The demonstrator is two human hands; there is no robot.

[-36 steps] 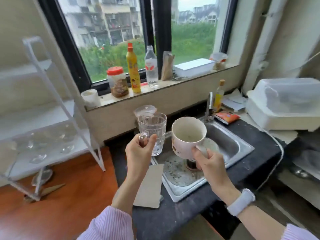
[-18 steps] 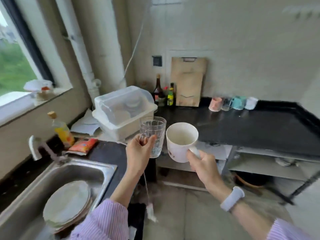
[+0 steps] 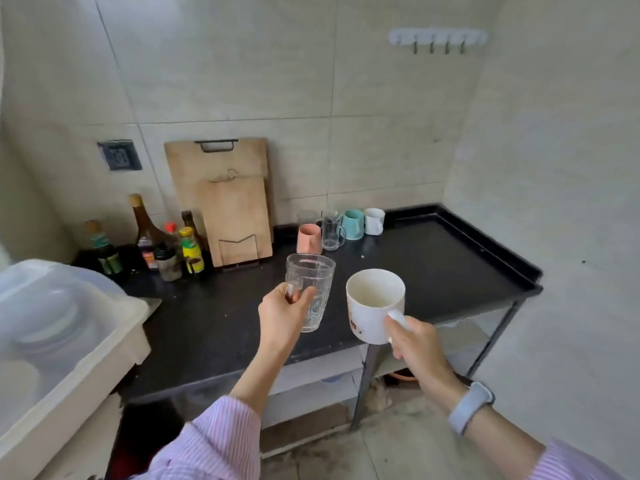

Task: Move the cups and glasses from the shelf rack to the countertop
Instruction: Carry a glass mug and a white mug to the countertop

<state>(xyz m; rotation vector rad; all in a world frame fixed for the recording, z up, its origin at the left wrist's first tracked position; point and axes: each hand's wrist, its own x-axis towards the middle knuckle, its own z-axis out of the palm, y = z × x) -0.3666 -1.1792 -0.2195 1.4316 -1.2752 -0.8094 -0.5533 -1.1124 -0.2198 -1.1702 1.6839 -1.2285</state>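
Glass mug (image 3: 313, 292) in left grip (image 3: 282, 315), white mug (image 3: 374, 304) in right grip (image 3: 415, 344); handles mostly hidden.

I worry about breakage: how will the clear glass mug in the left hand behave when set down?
The glass mug looks rigid and brittle, so land it gently. Tall and narrow, it may tip if nudged. Its ribbed wall probably helps grip.

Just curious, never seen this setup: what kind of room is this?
Most likely a small home kitchen: a black countertop, wooden cutting boards leaning on the tiled wall, and sauce bottles beside them.
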